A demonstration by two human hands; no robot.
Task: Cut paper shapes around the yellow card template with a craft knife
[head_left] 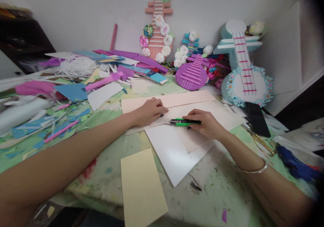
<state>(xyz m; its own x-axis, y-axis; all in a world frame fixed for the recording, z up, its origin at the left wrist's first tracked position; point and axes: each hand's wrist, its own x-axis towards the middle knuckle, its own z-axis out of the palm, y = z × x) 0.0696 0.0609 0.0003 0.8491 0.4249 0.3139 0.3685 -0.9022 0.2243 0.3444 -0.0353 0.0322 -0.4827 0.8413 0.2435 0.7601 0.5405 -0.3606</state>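
pink sheet point(188, 98) under left hand point(152, 111), green cutter point(181, 121) in right hand point(206, 123)

Pale sheets point(217, 112) on stained table point(197, 208)

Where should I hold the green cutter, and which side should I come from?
Likely best: grip the green cutter by the rear of its long body, from the right, as the right hand does; its blade end points left, near the left hand.

Right hand point(206, 124) partly hides the cutter point(181, 121) — at six o'clock, cream card point(143, 188) cut off; at four, blue bundle point(293, 161) blurred.
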